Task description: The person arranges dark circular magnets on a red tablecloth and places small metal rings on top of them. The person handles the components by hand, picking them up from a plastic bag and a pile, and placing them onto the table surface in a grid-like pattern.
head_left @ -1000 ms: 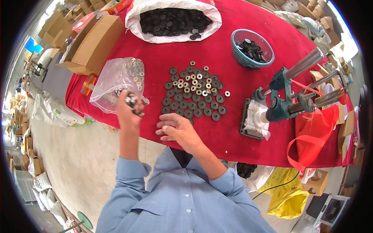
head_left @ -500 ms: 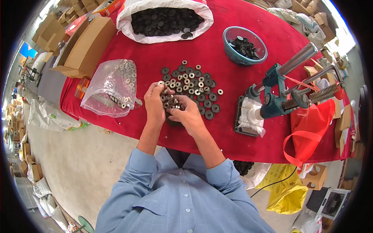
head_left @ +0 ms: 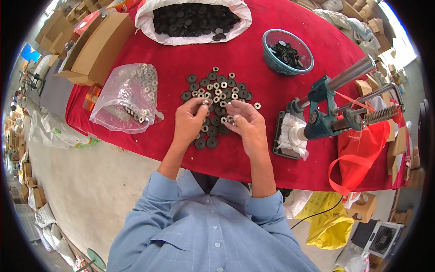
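My right grip (head_left: 249, 124), near the middle of the frame, is curled around a few metal rings (head_left: 230, 120); my fingers cover part of them, so I can't count them. My left grip (head_left: 190, 119) is pinched on a small ring (head_left: 206, 102), partly hidden behind finger and thumb. Both grips also block some of the black discs (head_left: 212, 143) beneath. The white sack (head_left: 144, 25) is cut off by the upper edge.

The rings are shiny, silvery and thick, each with a round hole. More lie loose at centre frame, many resting on the dark, flat discs, which have a small hole in the middle. Others fill the clear plastic bag (head_left: 118, 97) at left, blurred by its film.

A red cloth covers the desk (head_left: 222, 161). A teal bowl (head_left: 274, 65) of black discs stands at upper right, a green press (head_left: 319, 120) at right beside a red bag (head_left: 364, 145), and a cardboard box (head_left: 100, 52) at upper left. Pale floor (head_left: 86, 181) shows at lower left; a yellow bag (head_left: 333, 231) sits at lower right.
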Motion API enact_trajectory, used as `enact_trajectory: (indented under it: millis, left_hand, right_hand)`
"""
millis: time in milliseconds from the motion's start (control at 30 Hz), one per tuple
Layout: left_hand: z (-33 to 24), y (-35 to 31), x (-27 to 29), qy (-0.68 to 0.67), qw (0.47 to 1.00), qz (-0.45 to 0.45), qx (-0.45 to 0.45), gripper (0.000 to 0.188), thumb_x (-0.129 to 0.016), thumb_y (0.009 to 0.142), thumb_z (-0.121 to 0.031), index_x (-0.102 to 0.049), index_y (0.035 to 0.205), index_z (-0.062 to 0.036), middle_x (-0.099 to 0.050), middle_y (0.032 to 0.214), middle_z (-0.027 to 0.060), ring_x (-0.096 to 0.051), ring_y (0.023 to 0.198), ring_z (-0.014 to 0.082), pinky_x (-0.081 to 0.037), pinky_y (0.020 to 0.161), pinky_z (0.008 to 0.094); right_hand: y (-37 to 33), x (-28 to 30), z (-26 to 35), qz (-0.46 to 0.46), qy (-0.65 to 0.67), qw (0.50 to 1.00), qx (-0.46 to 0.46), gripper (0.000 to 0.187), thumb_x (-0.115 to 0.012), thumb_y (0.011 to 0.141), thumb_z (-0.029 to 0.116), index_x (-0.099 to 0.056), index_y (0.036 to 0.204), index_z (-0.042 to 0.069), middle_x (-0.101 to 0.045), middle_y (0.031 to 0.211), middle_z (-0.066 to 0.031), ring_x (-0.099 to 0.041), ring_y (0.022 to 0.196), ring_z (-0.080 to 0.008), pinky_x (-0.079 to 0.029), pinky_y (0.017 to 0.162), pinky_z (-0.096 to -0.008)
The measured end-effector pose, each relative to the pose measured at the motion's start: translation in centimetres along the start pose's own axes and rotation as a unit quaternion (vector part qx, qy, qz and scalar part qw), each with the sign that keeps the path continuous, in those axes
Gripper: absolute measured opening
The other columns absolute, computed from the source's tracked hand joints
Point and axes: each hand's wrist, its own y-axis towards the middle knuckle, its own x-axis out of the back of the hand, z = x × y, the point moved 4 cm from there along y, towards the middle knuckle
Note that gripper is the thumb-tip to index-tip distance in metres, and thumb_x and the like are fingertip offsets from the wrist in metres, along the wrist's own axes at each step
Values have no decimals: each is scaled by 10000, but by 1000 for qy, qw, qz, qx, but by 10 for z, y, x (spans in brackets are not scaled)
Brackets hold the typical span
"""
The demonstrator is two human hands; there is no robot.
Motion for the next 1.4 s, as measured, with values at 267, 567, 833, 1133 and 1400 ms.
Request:
enact_trajectory:
  millis: [267,567,833,1133,1400]
  left_hand:
    - [-32,-10,-31,150,980,57,-118,274,-718,950,3,-773,1216,-26,-791,1144,107,-752,1051,188,-578,926,328]
    - [-76,-65,113,253,932,-178,-188,141,-692,981,28,-757,1098,-18,-763,1060,78,-715,946,175,-561,847,291]
    - [-17,-113,218,282,875,-393,7,283,-731,1028,-227,-680,1127,33,-699,1023,91,-631,735,108,-470,623,262]
    - [-1,-54,240,138,947,-246,152,395,-625,1076,-331,-672,904,21,-685,707,105,-566,479,143,-421,472,283]
    - [-121,36,220,94,952,-285,-65,289,-632,1071,-277,-646,867,-72,-603,686,3,-533,562,92,-394,526,254]
  right_hand:
    - [-4,33,7,-70,-68,991,89,379,-548,995,-12,-632,1359,-73,-692,1346,-213,-679,1284,-271,-618,988,-371]
    - [-62,77,-26,-149,-282,938,135,304,-638,968,-50,-672,1269,-29,-736,1152,-115,-711,934,-136,-576,821,-277]
    - [-79,58,-29,-149,-410,873,218,321,-709,879,-68,-700,1186,23,-674,1128,-105,-616,694,-161,-516,614,-320]
    - [-79,61,-32,-157,-385,879,234,300,-687,899,-78,-703,1183,15,-676,1158,-119,-667,739,-172,-534,632,-309]
    - [-73,63,-27,-166,-382,882,222,314,-703,894,-75,-699,1195,13,-673,1174,-124,-675,738,-172,-539,624,-304]
